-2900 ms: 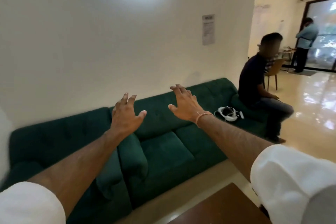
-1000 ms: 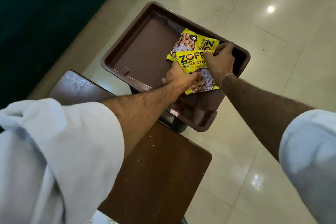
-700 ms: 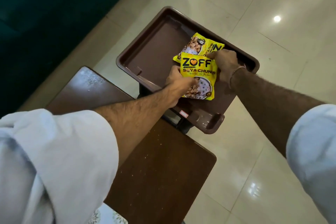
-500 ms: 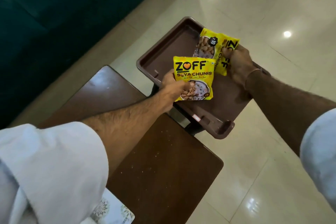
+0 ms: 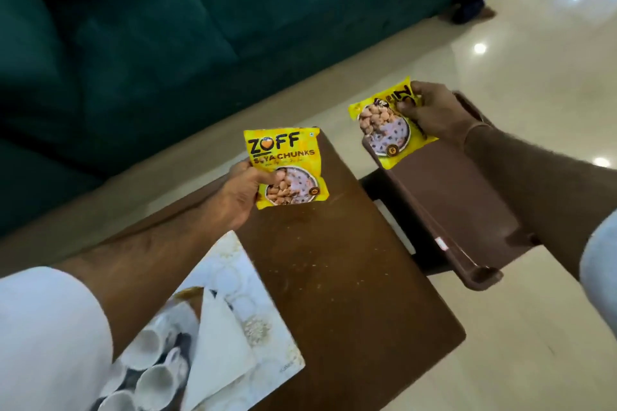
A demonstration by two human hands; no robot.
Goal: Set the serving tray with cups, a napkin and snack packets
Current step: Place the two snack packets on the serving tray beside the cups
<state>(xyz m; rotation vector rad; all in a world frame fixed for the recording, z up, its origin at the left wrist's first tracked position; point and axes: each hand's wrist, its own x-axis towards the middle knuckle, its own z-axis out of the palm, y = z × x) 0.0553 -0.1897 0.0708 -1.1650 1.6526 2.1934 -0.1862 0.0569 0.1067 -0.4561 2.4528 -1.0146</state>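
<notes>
Bare tabletop point(image 5: 334, 277) beside patterned tray point(image 5: 267, 327)

We see cups point(image 5: 150, 374) lower left blurred, partly cut by frame edge; right packet point(image 5: 390, 125) text hidden under thumb.

Both arms reach forward, sleeves pushed up, forearms bare. Left hand point(image 5: 241, 192) pinches a packet point(image 5: 285, 167) by its lower left edge. Right hand point(image 5: 435, 113) grips a second packet point(image 5: 387, 125), thumb on top.
</notes>
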